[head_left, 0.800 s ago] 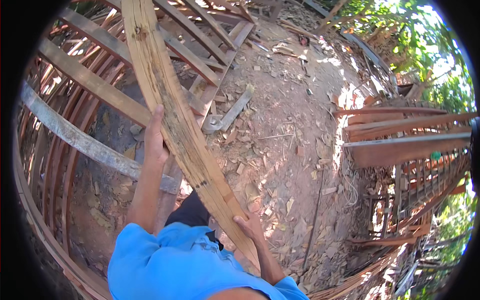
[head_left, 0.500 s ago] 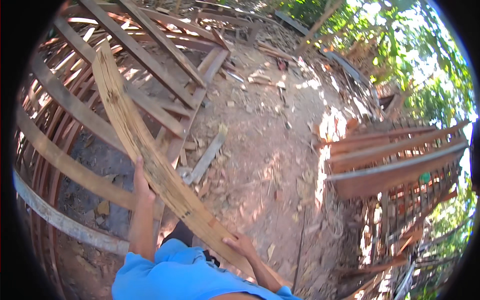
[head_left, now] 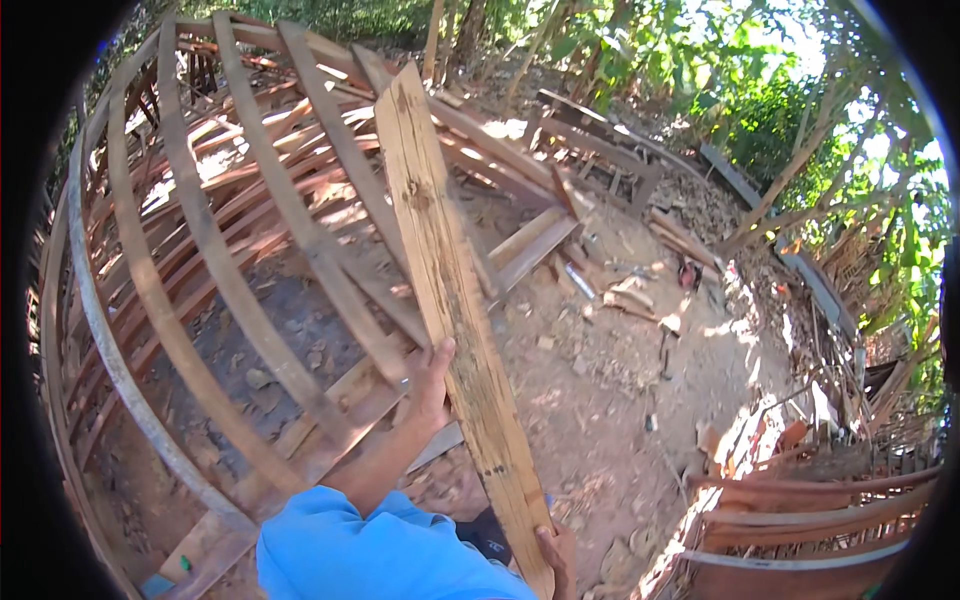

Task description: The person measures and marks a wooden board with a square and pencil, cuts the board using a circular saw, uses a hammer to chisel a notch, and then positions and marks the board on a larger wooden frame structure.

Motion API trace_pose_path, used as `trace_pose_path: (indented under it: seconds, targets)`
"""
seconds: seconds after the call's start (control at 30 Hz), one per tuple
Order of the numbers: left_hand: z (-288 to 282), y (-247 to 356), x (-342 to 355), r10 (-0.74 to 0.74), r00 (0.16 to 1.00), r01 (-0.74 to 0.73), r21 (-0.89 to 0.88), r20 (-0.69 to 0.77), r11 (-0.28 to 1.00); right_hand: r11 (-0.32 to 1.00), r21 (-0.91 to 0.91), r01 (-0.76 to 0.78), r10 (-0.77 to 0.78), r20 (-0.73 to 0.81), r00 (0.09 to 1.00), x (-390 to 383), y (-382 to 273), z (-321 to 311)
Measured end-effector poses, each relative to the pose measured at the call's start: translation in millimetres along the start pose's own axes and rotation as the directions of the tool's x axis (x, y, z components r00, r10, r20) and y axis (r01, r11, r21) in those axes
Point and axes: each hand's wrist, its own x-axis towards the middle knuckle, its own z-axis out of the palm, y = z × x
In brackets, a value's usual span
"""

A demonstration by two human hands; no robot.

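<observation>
A long wooden plank (head_left: 455, 290), rough and cracked down its face, rises away from my body with its slanted far end up and a little to the left. My left hand (head_left: 432, 385) is closed on the plank's left edge about midway, thumb on the near face. Lower down, my right hand (head_left: 558, 558) grips the right edge close to the near end. The fingers behind the board are hidden. Beyond and left of the plank stands a large wooden frame (head_left: 225, 270) of parallel slats; the plank's upper part overlaps it in view.
More reddish boards lie stacked on a slatted wooden structure (head_left: 800, 530) at the lower right. Wood offcuts (head_left: 630, 300) and leaves are scattered over the dirt ground (head_left: 600, 420). A grey plank (head_left: 735, 175) lies farther back, near leaning tree trunks and green foliage.
My view has turned left, so the frame and board stack appear shifted. The plank now stands steeper in view, its far end farther right; both hands keep their hold.
</observation>
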Motion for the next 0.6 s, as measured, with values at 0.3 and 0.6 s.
trace_pose_path:
  seconds: [0.3,0.6]
  targets:
    - [377.1,-140.1,144.6,0.271,0.826,-0.331,0.037,0.493,0.943,0.991,-0.077,0.108,-0.105,0.035,0.994,314.8,38.0,-331.1]
    - [623.0,-346.6,366.7,-0.302,0.349,0.361,0.170,0.887,0.917,0.827,0.033,0.562,-0.551,-0.154,0.820,565.1,-26.8,-506.0]
